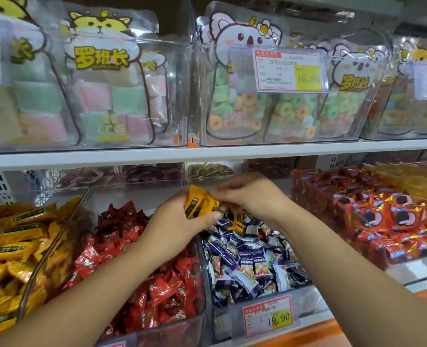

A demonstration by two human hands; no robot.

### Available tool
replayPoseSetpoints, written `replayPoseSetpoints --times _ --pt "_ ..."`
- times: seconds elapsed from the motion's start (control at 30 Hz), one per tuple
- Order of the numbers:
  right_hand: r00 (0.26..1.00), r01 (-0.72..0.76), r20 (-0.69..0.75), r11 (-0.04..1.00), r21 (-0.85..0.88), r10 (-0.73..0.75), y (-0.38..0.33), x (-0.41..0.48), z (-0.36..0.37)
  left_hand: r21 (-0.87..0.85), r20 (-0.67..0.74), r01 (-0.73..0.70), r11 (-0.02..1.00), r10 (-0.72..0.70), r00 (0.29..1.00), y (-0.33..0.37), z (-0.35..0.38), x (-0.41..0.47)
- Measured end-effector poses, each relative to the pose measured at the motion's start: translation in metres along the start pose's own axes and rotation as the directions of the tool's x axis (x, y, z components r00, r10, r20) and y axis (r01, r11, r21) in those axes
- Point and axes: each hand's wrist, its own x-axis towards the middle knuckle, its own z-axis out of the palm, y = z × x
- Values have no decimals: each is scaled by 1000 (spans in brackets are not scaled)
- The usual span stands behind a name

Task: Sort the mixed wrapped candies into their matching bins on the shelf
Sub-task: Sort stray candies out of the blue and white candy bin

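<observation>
My left hand (179, 219) grips a few yellow wrapped candies (199, 202) above the back of the bin of blue-and-white candies (247, 261). My right hand (250, 192) pinches the top edge of one of those yellow candies. One more yellow candy (237, 220) lies among the blue-and-white ones, just below my hands. The clear bin of yellow candies (12, 246) stands at the far left. Between them is the bin of red candies (142, 266).
Red packets with black-and-white faces (372, 211) fill the area at the right. A price tag reading 19.90 (270, 316) hangs on the blue bin's front. The upper shelf (207, 152) carries clear bags of marshmallows (102, 96) and ring gummies (257, 106).
</observation>
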Motion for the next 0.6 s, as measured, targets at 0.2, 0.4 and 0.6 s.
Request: replayPoseSetpoints --times 0.2,0.4,0.6 --pt "984 -54 -177 923 -380 -15 23 18 -21 -22 -70 22 1000 -23 997 -1 -8 2" --pt "966 -179 18 712 -679 259 69 35 -6 -84 -211 31 996 -48 976 -7 -11 1" --pt "954 -202 36 724 -660 299 74 43 -6 -77 -244 80 994 -97 965 -12 -11 2"
